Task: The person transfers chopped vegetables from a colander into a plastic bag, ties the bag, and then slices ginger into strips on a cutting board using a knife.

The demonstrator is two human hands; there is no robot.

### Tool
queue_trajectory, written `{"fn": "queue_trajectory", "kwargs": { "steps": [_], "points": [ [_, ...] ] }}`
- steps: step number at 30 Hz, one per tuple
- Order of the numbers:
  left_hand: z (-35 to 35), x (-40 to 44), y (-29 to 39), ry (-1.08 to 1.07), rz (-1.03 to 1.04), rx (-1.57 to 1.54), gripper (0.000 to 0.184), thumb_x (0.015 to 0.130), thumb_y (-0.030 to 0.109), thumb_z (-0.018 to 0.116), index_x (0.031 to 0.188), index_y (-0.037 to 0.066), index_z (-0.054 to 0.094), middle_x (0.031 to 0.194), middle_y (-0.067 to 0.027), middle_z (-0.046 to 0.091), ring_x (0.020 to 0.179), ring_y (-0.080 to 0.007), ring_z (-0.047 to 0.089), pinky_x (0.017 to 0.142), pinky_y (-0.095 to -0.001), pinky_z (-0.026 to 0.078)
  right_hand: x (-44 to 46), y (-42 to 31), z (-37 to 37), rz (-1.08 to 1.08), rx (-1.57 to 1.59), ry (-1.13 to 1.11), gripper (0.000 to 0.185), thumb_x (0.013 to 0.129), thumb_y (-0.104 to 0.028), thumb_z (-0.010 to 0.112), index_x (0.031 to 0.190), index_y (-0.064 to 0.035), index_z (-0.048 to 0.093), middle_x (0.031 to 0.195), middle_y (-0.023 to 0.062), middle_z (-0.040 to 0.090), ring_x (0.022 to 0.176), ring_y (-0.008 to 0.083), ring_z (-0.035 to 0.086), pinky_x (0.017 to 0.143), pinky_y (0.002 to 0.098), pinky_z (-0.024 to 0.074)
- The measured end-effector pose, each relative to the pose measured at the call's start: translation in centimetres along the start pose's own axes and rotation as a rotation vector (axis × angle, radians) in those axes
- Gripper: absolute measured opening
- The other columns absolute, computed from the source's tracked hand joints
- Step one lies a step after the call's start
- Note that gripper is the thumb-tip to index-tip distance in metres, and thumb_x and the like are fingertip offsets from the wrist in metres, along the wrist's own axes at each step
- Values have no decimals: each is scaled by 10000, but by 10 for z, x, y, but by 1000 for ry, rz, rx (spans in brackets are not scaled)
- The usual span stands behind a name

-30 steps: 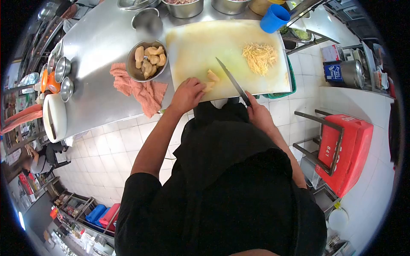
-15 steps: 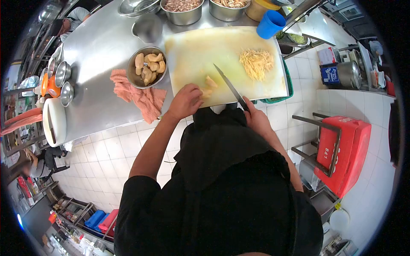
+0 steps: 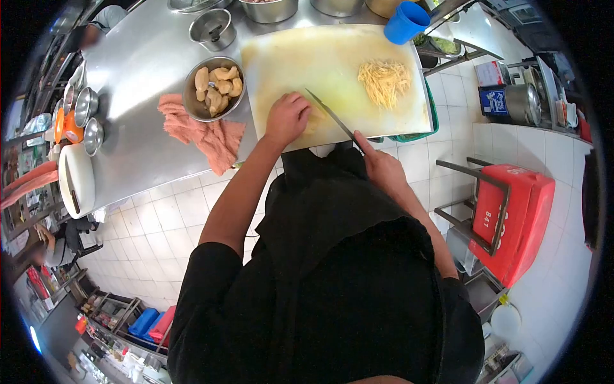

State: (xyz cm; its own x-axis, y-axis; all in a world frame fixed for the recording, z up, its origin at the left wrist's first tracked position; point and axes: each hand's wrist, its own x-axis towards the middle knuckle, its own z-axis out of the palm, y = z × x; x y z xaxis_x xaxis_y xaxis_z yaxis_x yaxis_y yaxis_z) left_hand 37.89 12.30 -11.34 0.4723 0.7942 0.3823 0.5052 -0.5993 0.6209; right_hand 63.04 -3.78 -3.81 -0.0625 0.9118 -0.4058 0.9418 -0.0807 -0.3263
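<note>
My right hand (image 3: 384, 169) is closed around the handle of a long kitchen knife (image 3: 329, 114), its blade slanting up and left over the cutting board (image 3: 300, 57). Curled fingers of my left hand (image 3: 288, 118) press down on a pale yellow piece of ginger (image 3: 313, 121), mostly hidden, just left of the blade. A pile of thin ginger shreds (image 3: 385, 83) lies on the right part of the board. Peeled ginger chunks (image 3: 219, 88) fill a steel bowl (image 3: 187, 96) left of the board.
A pink towel (image 3: 201, 137) lies below the bowl on the steel table (image 3: 134, 128). Steel pots (image 3: 268, 11) and a blue cup (image 3: 407, 23) stand along the board's far edge. A red crate (image 3: 515, 217) is on the right. Another person (image 3: 109, 19) is at upper left.
My left hand has moved up and right over the ginger pieces, covering most of them. The knife has shifted slightly left, closer to the left hand. The camera view has tilted a little.
</note>
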Motion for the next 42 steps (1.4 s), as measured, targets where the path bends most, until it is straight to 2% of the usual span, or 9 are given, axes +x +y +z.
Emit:
{"fn": "queue_trajectory", "kwargs": {
  "steps": [5, 8, 11, 23, 26, 29, 32, 35, 42],
  "points": [
    [4, 1, 1, 29, 3, 33, 59, 816, 98, 723, 830, 87, 666, 901, -66, 640, 859, -316, 620, 761, -440, 511, -6, -16, -13, 23, -75, -22, 822, 942, -94, 555, 1625, -399, 212, 781, 197, 678, 683, 360, 700, 617, 512, 565],
    [2, 3, 1, -36, -18, 66, 88, 811, 80, 737, 866, 85, 669, 919, -76, 659, 862, -326, 627, 765, -439, 522, -10, -30, -30, 13, -160, -71, 856, 924, -76, 565, 1628, -405, 205, 794, 192, 675, 674, 350, 705, 589, 495, 572],
    [3, 3, 3, 14, 2, 63, 90, 803, 72, 734, 863, 83, 667, 915, -77, 658, 855, -332, 624, 756, -445, 518, -11, -33, -33, 9, -214, -83, 868, 915, -69, 563, 1629, -409, 205, 813, 188, 673, 675, 356, 707, 587, 492, 576],
    [5, 3, 3, 55, -24, 43, 54, 794, 84, 714, 803, 104, 664, 867, -45, 643, 833, -306, 616, 737, -440, 494, -5, -45, -49, 48, -214, -161, 874, 908, -44, 527, 1622, -435, 209, 847, 198, 678, 744, 368, 717, 662, 500, 584],
    [7, 1, -1, 16, -46, 37, 60, 803, 77, 714, 853, 87, 683, 913, -75, 669, 859, -336, 625, 781, -458, 508, -3, -48, -52, 40, -217, -167, 875, 908, -38, 530, 1622, -428, 209, 845, 206, 682, 754, 366, 719, 666, 502, 582],
    [7, 1, -2, -11, -60, 16, 61, 801, 85, 717, 853, 87, 687, 906, -74, 668, 862, -337, 624, 779, -464, 505, 13, -35, -15, 59, -126, -151, 886, 901, -40, 544, 1623, -423, 203, 860, 216, 691, 755, 369, 720, 661, 507, 579],
    [5, 1, 0, -2, -65, 27, 53, 807, 91, 720, 846, 83, 685, 902, -73, 667, 867, -335, 625, 780, -462, 505, 22, -25, 6, 4, -67, -38, 838, 899, -53, 552, 1623, -356, 258, 790, 209, 679, 680, 394, 689, 621, 531, 544],
    [6, 1, 0, -9, -72, 56, 48, 818, 97, 723, 836, 79, 682, 901, -71, 667, 868, -332, 627, 784, -455, 505, 18, -38, -22, 44, -107, -118, 912, 892, -46, 558, 1629, -422, 175, 857, 216, 700, 738, 376, 720, 657, 515, 578],
    [7, -2, 0, 55, -37, 28, 50, 815, 97, 724, 839, 92, 680, 911, -56, 675, 857, -319, 626, 769, -446, 496, -12, -48, -55, 62, -190, -202, 922, 888, -38, 554, 1632, -419, 166, 851, 216, 697, 752, 374, 722, 653, 518, 575]
  ]
}}
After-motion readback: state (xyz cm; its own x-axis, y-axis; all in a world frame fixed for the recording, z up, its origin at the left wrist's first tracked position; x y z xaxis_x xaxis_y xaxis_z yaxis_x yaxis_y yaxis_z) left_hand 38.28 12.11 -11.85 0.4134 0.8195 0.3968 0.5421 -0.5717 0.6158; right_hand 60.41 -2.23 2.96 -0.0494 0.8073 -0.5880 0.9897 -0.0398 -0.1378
